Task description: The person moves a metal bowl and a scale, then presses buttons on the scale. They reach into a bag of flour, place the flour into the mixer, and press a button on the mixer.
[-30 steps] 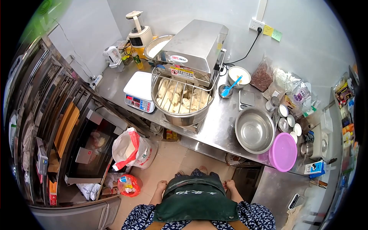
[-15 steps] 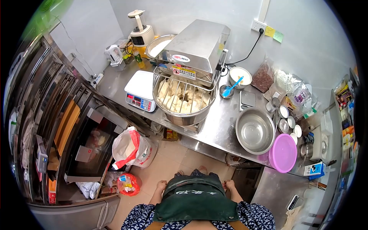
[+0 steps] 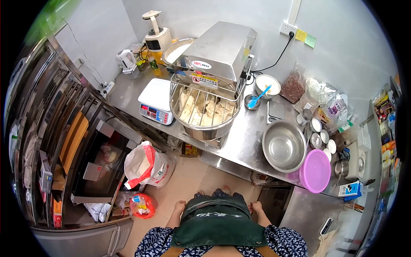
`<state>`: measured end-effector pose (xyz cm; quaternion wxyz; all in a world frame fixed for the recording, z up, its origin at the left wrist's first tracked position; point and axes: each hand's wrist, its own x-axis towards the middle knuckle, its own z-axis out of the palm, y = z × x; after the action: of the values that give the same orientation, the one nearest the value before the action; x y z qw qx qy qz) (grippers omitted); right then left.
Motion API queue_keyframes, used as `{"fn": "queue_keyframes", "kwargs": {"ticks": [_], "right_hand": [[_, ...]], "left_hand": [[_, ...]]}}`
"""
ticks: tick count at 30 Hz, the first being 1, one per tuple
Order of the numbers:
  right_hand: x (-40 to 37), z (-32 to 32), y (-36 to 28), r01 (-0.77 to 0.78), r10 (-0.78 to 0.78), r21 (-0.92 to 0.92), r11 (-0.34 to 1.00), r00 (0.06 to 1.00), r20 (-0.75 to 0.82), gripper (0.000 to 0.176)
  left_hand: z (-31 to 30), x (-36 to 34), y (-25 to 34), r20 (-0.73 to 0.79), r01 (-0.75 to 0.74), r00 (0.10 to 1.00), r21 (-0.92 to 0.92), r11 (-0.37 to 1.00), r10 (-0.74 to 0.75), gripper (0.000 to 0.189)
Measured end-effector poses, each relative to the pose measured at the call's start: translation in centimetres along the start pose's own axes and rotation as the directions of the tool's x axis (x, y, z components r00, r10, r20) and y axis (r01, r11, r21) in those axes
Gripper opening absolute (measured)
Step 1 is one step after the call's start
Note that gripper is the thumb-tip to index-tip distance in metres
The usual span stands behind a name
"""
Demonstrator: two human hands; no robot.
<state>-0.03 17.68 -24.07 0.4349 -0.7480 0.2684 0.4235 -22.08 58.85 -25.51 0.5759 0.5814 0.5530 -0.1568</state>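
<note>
My left hand point(image 3: 180, 207) hangs beside the left edge of the green apron point(image 3: 218, 222), its fingers curled by the cloth. At the apron's right edge is my right hand point(image 3: 256, 207), also curled and small in view; whether either hand grips the cloth is not clear. In front of me on the steel counter point(image 3: 244, 145) stands a mixer point(image 3: 218, 51) with pale dough point(image 3: 205, 109) in its bowl under a wire guard point(image 3: 192, 124). A white scale point(image 3: 156, 96) sits left of the bowl.
A steel basin point(image 3: 284, 145) and a purple basin point(image 3: 315, 171) stand at the counter's right. On the floor at left are an open white sack point(image 3: 165, 171) and a red bag point(image 3: 142, 205). A rack point(image 3: 64, 128) lines the left side.
The dough in the mixer bowl has changed shape and position. Both hands stay where they were; the whole view has shifted very slightly.
</note>
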Motion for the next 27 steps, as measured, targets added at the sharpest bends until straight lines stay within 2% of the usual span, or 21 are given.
{"fn": "queue_keyframes", "kwargs": {"ticks": [8, 14, 27], "right_hand": [[0.1, -0.3, -0.2, 0.004, -0.004, -0.012, 1.000, 1.000, 0.017, 0.024], [0.1, -0.2, -0.7, -0.006, 0.006, 0.026, 1.000, 1.000, 0.011, 0.021], [0.3, 0.3, -0.6, 0.012, -0.011, -0.026, 1.000, 1.000, 0.010, 0.022]], "left_hand": [[0.1, 0.8, -0.8, -0.040, 0.019, 0.999, -0.037, 0.999, -0.021, 0.026], [0.1, 0.8, -0.8, -0.055, -0.010, 0.998, -0.016, 1.000, 0.009, 0.026], [-0.1, 0.3, -0.6, -0.048, 0.004, 0.999, -0.110, 0.994, -0.010, 0.024]]}}
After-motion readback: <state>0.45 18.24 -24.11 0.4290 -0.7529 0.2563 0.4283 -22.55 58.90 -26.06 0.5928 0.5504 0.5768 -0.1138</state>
